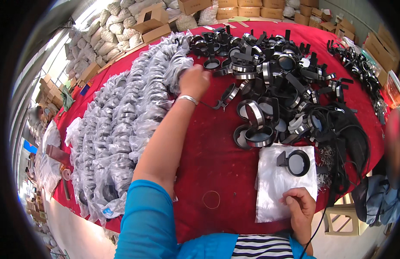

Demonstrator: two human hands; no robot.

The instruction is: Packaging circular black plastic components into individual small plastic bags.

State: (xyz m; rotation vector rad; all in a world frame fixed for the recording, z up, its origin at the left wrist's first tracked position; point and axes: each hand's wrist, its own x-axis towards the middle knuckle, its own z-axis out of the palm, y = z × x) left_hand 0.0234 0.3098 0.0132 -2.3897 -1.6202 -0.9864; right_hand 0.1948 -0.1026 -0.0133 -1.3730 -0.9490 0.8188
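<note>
My left hand (195, 82), with a silver bangle at the wrist, reaches to the far end of the rows of bagged ring parts (141, 99). It is next to a ring part in clear plastic (178, 69); its fingers are blurred and partly hidden, so I cannot see whether it grips that part. My right hand (301, 209) is at the near right, its fingers curled in with thumb and forefinger close together over a stack of clear plastic bags (269, 190). On that stack lies one black ring part (298, 163) with a short side tab.
A heap of loose black and metal ring parts (269, 64) covers the far right of the red cloth (204, 172). A black bag (346, 129) with cords lies beside it. A rubber band (211, 199) is near me. Cartons (249, 12) and sacks (107, 39) stand behind.
</note>
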